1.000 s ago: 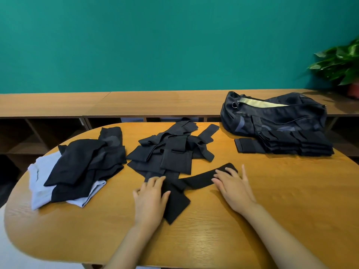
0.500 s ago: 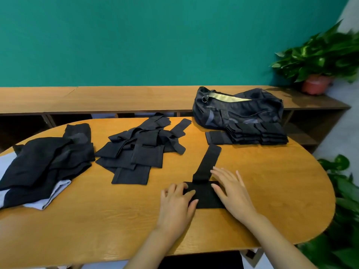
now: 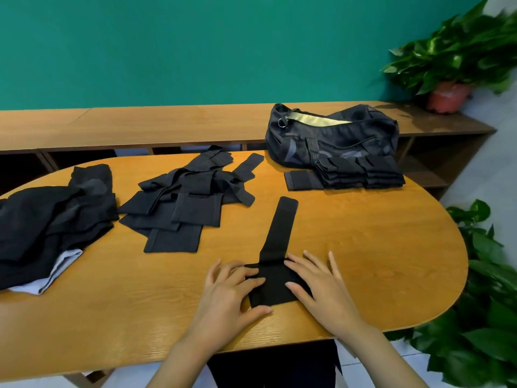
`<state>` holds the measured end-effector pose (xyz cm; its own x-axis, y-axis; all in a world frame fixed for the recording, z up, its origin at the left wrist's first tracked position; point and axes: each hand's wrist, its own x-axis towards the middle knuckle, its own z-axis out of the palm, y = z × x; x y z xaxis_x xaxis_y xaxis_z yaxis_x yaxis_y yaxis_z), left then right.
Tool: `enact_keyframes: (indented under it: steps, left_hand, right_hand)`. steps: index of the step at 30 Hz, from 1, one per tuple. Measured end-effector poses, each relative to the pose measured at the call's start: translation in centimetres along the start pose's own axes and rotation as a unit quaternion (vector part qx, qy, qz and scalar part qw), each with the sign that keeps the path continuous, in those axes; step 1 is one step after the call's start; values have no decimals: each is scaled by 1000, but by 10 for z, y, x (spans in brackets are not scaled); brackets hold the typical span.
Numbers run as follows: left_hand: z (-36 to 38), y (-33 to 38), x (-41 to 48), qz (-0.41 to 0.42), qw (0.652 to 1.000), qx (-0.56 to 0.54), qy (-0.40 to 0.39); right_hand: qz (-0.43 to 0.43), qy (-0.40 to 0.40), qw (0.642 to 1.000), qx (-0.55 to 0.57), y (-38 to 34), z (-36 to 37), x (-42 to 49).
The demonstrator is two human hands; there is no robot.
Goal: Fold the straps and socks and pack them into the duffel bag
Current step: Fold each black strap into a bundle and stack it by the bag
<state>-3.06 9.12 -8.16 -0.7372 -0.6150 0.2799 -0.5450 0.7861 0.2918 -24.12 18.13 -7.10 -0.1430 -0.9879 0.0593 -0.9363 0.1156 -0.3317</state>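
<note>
Strap (image 3: 279,233) front-centre on table (image 3: 391,261); strap pile (image 3: 190,203) behind-left, socks (image 3: 53,219) far left, duffel bag (image 3: 330,138) behind-right.

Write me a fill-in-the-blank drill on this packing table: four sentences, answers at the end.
1. The left hand and right hand lie flat on the black strap; the count of hands on it is ____.
2. The duffel bag has its top zip ____.
3. The folded stack lies right in front of the ____.
4. The unfolded strap pile lies to the black strap's ____.
Missing words: two; open; duffel bag; left.
</note>
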Motion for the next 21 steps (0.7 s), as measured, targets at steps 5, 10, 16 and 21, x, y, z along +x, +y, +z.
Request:
enact_keyframes:
  steps: [5,10,16,21]
  left_hand:
    - [-2,7,2,-23,998,-48,-24]
    - [-3,12,7,-24,997,-60,-46]
    - [-10,16,10,-25,995,-57,-77]
    - [-11,19,5,-11,996,-71,-61]
  right_hand:
    - [42,95,992,69,-8,-5,11]
    - [35,-4,998,46,-1,-12,54]
    - [30,29,999,36,2,-21,68]
    - [-21,146,984,97,5,-16,7]
